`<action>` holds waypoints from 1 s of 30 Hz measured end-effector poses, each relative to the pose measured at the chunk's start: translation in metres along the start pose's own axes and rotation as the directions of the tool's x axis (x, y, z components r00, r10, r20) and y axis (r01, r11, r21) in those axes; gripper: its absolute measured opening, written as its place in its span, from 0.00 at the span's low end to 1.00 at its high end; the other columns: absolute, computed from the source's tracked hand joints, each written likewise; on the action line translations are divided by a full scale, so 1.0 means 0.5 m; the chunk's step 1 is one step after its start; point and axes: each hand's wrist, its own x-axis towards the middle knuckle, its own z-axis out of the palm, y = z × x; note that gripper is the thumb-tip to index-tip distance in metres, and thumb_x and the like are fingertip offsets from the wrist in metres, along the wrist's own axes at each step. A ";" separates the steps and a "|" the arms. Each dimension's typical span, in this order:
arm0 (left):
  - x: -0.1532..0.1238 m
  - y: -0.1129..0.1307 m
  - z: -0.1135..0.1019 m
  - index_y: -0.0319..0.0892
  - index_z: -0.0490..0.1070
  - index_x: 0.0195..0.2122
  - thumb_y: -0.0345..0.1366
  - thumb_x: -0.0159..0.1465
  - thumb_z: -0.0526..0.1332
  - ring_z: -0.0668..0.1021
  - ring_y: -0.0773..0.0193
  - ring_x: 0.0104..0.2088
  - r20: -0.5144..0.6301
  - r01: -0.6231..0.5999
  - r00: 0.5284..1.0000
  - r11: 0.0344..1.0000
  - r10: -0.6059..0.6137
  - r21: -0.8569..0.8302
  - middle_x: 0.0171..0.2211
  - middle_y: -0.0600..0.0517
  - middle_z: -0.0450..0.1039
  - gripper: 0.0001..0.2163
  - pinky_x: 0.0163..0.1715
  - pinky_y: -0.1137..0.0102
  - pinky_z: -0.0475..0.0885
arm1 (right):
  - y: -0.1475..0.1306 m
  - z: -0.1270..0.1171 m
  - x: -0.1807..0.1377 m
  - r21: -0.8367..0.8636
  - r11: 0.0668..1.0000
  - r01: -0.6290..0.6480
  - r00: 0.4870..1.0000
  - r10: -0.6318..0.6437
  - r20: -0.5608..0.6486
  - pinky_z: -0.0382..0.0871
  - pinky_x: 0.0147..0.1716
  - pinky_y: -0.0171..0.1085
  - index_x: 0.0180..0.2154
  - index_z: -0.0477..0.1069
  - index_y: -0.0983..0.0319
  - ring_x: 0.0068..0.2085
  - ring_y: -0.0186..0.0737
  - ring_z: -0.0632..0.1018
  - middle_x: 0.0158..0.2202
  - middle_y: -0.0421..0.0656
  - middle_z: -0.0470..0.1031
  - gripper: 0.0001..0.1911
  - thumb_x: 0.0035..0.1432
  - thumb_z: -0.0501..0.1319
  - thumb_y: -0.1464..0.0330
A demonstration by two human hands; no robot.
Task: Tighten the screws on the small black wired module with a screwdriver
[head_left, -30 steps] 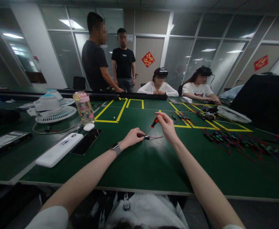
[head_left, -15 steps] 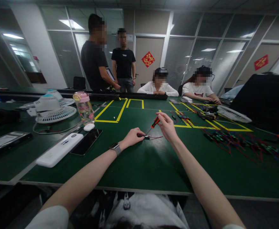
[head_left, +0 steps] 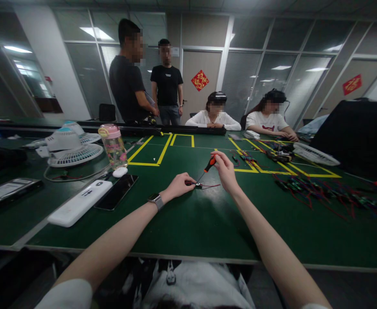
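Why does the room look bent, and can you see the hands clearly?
Head view: the wide lens bows the table; ceiling lights blow out white; left hand, right hand and screwdriver are evenly lit and sharp; the wired part is too small to read.

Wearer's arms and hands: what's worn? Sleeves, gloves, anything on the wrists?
No gloves on left hand or right hand. Short white sleeves end near the shoulders; forearms uncovered. A watch with silvery case and dark strap on the left wrist; right wrist bare.
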 end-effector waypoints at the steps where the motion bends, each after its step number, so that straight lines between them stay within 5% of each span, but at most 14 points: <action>1: 0.000 0.000 0.000 0.41 0.85 0.41 0.34 0.63 0.66 0.80 0.61 0.38 -0.003 -0.001 1.000 1.000 0.001 0.002 0.39 0.48 0.77 0.09 0.42 0.69 0.74 | -0.001 0.000 0.000 -0.040 0.999 0.020 1.000 -0.020 -0.003 0.71 0.41 0.40 0.42 0.77 0.56 0.35 0.40 0.76 0.31 0.40 0.75 0.15 0.61 0.62 0.54; 6: 0.000 0.000 -0.001 0.42 0.85 0.43 0.34 0.64 0.66 0.80 0.62 0.38 0.007 -0.003 1.000 1.000 0.003 0.009 0.40 0.48 0.77 0.09 0.42 0.69 0.75 | -0.004 0.002 -0.002 -0.095 0.994 0.061 0.998 -0.061 0.003 0.70 0.46 0.42 0.45 0.78 0.56 0.43 0.43 0.77 0.41 0.44 0.79 0.17 0.63 0.61 0.53; 11: 0.000 0.001 -0.003 0.41 0.85 0.42 0.35 0.64 0.66 0.80 0.61 0.38 0.012 0.001 1.000 1.000 -0.001 0.010 0.40 0.47 0.77 0.09 0.42 0.69 0.74 | 0.002 0.009 -0.004 0.018 1.000 -0.011 0.998 0.012 -0.067 0.71 0.41 0.40 0.39 0.78 0.57 0.35 0.40 0.76 0.34 0.41 0.77 0.16 0.56 0.68 0.52; 18: -0.002 0.005 -0.005 0.42 0.85 0.43 0.36 0.64 0.66 0.80 0.60 0.38 0.017 0.002 1.000 1.000 -0.002 0.014 0.40 0.48 0.77 0.10 0.42 0.68 0.75 | 0.001 0.007 -0.003 0.152 0.987 -0.055 0.998 0.049 0.045 0.74 0.46 0.43 0.47 0.77 0.55 0.42 0.43 0.80 0.39 0.44 0.80 0.22 0.57 0.67 0.49; 24: -0.001 -0.002 -0.004 0.43 0.84 0.43 0.35 0.64 0.66 0.79 0.61 0.39 0.018 -0.003 1.000 0.999 0.002 0.036 0.40 0.48 0.77 0.09 0.43 0.68 0.74 | -0.019 0.017 0.001 -0.104 0.994 0.022 1.000 -0.020 0.017 0.73 0.41 0.40 0.40 0.79 0.57 0.37 0.41 0.77 0.36 0.42 0.78 0.17 0.55 0.69 0.51; 30: 0.000 -0.001 0.000 0.42 0.85 0.42 0.34 0.64 0.66 0.80 0.61 0.39 0.007 -0.016 1.000 0.999 0.016 0.043 0.39 0.48 0.77 0.09 0.43 0.68 0.74 | -0.038 0.021 -0.005 -0.105 0.991 0.088 0.991 -0.076 0.110 0.73 0.43 0.42 0.44 0.79 0.57 0.38 0.43 0.79 0.35 0.43 0.79 0.17 0.61 0.65 0.53</action>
